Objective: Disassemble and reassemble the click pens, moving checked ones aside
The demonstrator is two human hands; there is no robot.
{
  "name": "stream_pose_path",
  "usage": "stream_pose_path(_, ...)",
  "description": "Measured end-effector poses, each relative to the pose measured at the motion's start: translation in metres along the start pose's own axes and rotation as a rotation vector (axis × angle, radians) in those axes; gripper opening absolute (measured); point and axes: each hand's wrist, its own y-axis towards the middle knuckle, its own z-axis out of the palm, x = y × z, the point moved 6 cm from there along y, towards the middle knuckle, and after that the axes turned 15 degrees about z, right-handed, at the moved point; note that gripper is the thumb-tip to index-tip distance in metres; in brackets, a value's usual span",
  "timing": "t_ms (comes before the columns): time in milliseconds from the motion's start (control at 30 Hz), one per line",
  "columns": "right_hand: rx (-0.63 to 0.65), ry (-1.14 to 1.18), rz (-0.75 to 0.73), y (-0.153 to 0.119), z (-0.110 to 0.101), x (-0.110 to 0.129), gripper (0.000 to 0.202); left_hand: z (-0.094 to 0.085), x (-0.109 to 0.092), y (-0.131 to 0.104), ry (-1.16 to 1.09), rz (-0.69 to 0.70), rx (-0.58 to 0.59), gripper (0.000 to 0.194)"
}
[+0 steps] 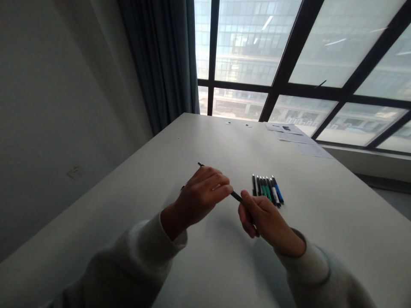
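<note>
A slim dark pen [236, 196] is held slantwise above the white table between my two hands. The fingertips of my left hand [204, 192] pinch its upper left part. Thumb and curled fingers of my right hand [261, 216] close round its lower right end. Beyond my left knuckles a dark pen-like tip [201, 164] sticks out; whether it belongs to another pen is hidden. A second small dark tip [183, 187] shows left of that hand. Past my right hand lies a row of several pens [266, 188] side by side, with black, green, white and blue barrels.
The white table [144, 188] reaches to the windows. Printed papers [298, 139] lie at its far right edge, and two small white pieces [228, 123] near the far edge. A dark curtain [163, 60] and a wall with a socket [75, 173] stand at left.
</note>
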Motion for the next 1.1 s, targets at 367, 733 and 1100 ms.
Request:
stream_pose_path(367, -0.503, -0.673, -0.502, -0.015, -0.014, 0.026, 0.04, 0.019, 0.009, -0.006, -0.095, -0.042, 0.221, 0.021)
stream_pose_path(733, 0.114, 0.118, -0.22, 0.007, 0.023, -0.01, 0.043, -0.002, 0.005, -0.001, 0.03, 0.12, 0.09, 0.019)
stream_pose_path(1100, -0.279, -0.218, -0.507, -0.004, 0.05, -0.036, 0.035, 0.061, 0.0, -0.019, -1.548, -0.974, -0.408, 0.042)
